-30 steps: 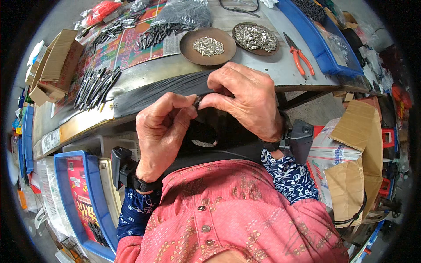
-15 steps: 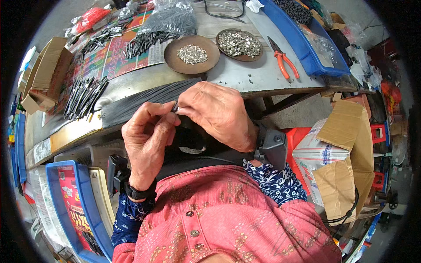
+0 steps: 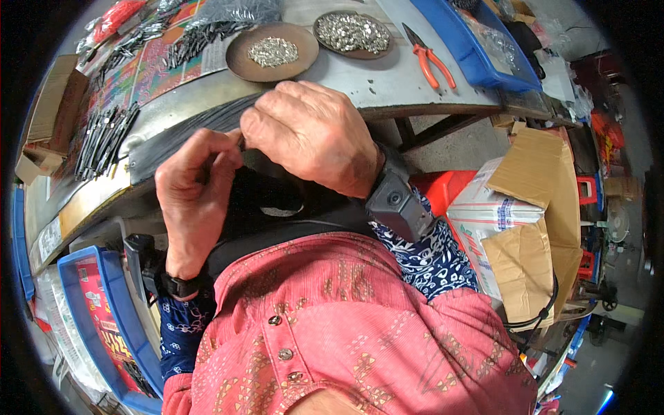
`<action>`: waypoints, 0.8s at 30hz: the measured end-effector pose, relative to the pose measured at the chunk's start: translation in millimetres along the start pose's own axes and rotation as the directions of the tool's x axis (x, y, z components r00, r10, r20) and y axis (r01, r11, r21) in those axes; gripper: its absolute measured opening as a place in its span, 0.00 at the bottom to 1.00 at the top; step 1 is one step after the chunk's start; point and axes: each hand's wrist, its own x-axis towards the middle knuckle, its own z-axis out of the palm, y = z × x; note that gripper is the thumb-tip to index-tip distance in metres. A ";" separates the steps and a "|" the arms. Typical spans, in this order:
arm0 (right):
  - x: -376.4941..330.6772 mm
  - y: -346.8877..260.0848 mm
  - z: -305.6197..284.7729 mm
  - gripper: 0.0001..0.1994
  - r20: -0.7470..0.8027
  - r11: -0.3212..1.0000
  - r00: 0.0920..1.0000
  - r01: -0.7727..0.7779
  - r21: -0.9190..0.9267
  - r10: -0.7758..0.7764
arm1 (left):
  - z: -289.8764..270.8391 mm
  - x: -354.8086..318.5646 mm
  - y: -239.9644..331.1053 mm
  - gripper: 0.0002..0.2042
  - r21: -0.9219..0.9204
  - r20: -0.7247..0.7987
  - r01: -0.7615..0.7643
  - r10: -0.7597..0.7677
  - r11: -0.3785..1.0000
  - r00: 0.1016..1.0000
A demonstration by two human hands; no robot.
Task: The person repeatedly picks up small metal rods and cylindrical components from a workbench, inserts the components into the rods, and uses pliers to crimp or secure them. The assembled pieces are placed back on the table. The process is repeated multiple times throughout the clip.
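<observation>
At the table's front edge my two hands meet, fingertips together. My left hand [image 3: 194, 197] is closed in a pinch, thumb against the index finger. My right hand [image 3: 315, 138] is curled over from the other side, its fingers closed too. Something small and dark lies between the fingertips, mostly hidden by them. Just behind the hands a bundle of long black cords [image 3: 183, 142] lies along the table edge. Beyond them stand a brown dish [image 3: 238, 62] with small silvery metal pieces [image 3: 272, 52] and a second dish with flat silvery pieces [image 3: 353, 33].
Red-handled pliers [image 3: 430, 62] lie right of the dishes, near a blue tray [image 3: 494, 66]. Short black cord pieces [image 3: 105, 142] are piled at left, beside a cardboard box [image 3: 52, 104]. An open carton [image 3: 532, 221] stands at right; a blue bin [image 3: 128, 311] sits low at left.
The whole view has shifted, so the table and dishes sit higher and further left. Both hands remain together at the fingertips, and my right hand is turned more over the pinched spot.
</observation>
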 end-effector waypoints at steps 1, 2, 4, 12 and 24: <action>-0.9 0.2 0.2 0.13 0.000 0.998 1.000 -0.022 0.057 0.022 | 0.2 -2.1 -0.1 0.06 -0.057 -0.007 0.026 -0.027 0.998 1.000; -0.7 1.2 1.5 0.13 0.012 0.992 0.999 -0.038 0.118 0.037 | -1.1 -3.4 0.2 0.07 -0.103 -0.018 0.064 -0.066 0.993 0.998; -0.4 2.4 1.9 0.13 -0.006 0.976 0.998 -0.063 0.209 0.066 | -1.1 -6.7 2.1 0.08 -0.227 -0.039 0.122 -0.134 0.966 0.990; -1.6 -10.4 8.7 0.10 -0.087 0.940 0.973 -0.182 0.290 0.215 | 5.4 -7.6 6.2 0.06 -0.557 -0.064 0.122 -0.188 0.822 0.980; -4.7 -20.8 27.5 0.09 -0.165 0.936 0.936 -0.270 0.225 0.310 | 8.1 -8.4 4.0 0.06 -0.649 -0.060 0.094 -0.174 0.755 0.983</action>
